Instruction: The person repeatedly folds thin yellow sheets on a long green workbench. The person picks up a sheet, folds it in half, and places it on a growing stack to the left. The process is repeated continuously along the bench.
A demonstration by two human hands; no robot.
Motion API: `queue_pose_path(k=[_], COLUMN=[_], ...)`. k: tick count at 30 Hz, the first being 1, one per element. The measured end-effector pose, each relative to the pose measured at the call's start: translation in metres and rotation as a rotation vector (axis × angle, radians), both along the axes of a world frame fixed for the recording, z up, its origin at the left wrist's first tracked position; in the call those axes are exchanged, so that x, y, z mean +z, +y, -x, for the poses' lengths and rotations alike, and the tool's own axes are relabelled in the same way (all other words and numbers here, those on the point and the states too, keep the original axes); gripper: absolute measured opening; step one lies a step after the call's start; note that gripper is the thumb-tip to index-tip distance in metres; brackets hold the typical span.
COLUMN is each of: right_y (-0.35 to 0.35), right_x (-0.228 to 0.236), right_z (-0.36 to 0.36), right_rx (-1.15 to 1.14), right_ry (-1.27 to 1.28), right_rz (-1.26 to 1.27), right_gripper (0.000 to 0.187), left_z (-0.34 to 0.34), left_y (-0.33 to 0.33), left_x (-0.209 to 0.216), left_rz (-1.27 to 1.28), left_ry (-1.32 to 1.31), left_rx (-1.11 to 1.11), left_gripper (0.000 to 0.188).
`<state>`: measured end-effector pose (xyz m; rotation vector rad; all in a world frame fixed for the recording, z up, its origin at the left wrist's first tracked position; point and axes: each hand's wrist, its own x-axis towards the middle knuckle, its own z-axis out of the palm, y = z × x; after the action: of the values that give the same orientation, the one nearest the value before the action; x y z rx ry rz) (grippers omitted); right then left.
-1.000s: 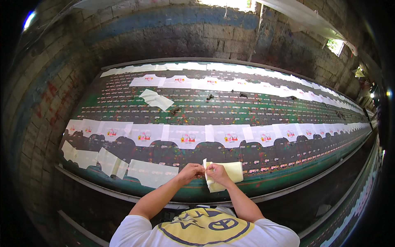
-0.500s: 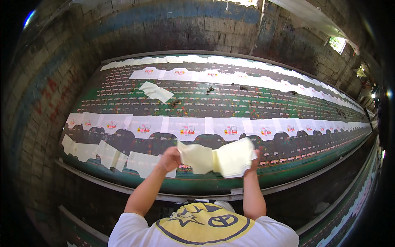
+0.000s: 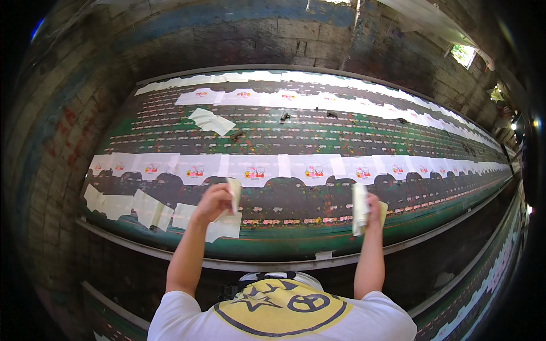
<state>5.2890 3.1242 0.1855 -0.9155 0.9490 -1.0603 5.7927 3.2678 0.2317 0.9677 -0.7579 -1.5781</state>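
Observation:
My left hand (image 3: 215, 202) is closed on a pale cream cut cloth piece (image 3: 235, 194), which hangs folded and edge-on from the fingers. Out to the right, my right hand (image 3: 373, 211) grips a thicker stack of cream cloth pieces (image 3: 359, 209), also turned nearly edge-on. Both hands are above the near part of a long dark green and black printing table (image 3: 296, 206). Beyond them runs a row of white cloth panels (image 3: 216, 168) with small pink and red cartoon prints. Below my left hand lie plain cream cloth pieces (image 3: 116, 208).
Further rows of white panels (image 3: 242, 97) lie toward the table's far side. A loose cream piece (image 3: 211, 122) and several small dark clamp-like objects (image 3: 285, 116) rest mid-table. A metal rail (image 3: 273, 264) edges the near side. Block walls (image 3: 261, 45) stand behind and left; another table (image 3: 489, 295) is at right.
My hands have moved apart. The cloth piece in my left hand has come away to the left from the stack, which my right hand has carried slightly right.

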Motion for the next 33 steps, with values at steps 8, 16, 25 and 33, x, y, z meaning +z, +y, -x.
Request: queue_pose_path(k=[8,16,25,33], right_y=[0.037,0.048,0.020,-0.035], right_x=[-0.101,-0.114,-0.091,-0.022], right_z=[-0.108,-0.102,0.003,0.205], right_rx=[0.319,0.349,0.134,-0.099], right_ry=[0.896,0.796,0.354,-0.019], right_rz=[0.241,0.378,0.099,0.065], right_gripper=[0.020,0.034,0.041,0.039], left_z=[0.144,0.177,0.219,0.386], left_y=[-0.046,-0.048,-0.070,-0.124], left_x=[-0.134,-0.126,-0.104,-0.087], left_rz=[-0.308,-0.275,-0.243,-0.212], left_ry=[-0.289,-0.292,-0.314,-0.298], left_rx=[-0.301,-0.414,-0.243,-0.223], left_gripper=[0.019,0.021,0.008,0.009])
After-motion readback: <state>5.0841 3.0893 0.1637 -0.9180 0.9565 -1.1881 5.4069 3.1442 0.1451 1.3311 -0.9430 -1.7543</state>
